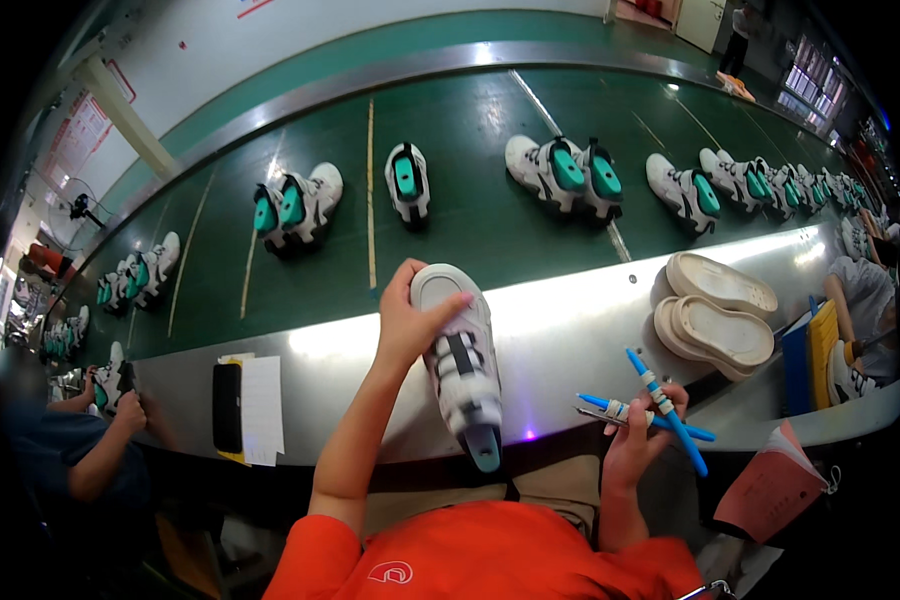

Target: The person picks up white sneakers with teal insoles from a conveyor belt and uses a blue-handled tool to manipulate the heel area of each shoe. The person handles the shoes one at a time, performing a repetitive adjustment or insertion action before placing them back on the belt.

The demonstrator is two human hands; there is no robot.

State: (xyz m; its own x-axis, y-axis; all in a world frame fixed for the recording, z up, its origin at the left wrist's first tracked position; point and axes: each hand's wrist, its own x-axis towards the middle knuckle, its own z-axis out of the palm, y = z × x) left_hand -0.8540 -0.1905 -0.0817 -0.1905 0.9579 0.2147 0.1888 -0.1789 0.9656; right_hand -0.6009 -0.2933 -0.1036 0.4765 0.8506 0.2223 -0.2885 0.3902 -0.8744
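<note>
My left hand (pixel 408 322) is closed around the toe end of a white sneaker (pixel 467 365) with black and grey trim. The sneaker's toe points away from me, and its heel, with a teal piece showing, hangs over the near edge of the steel counter. Lower right, my right hand (pixel 632 445) is closed on blue pens (pixel 686 445) with pale bands wrapped around them. A thin silver tool (pixel 598 415) sticks out beside them; its kind is hard to make out. The right hand is apart from the sneaker.
Beyond the steel counter (pixel 340 370), a green conveyor belt (pixel 470 250) carries many similar sneakers (pixel 407 185). Loose cream soles (pixel 725 333) lie right; a black phone (pixel 227 408) and white paper (pixel 262 410) lie left. A pink booklet (pixel 773 482) is lower right. Co-workers sit at both sides.
</note>
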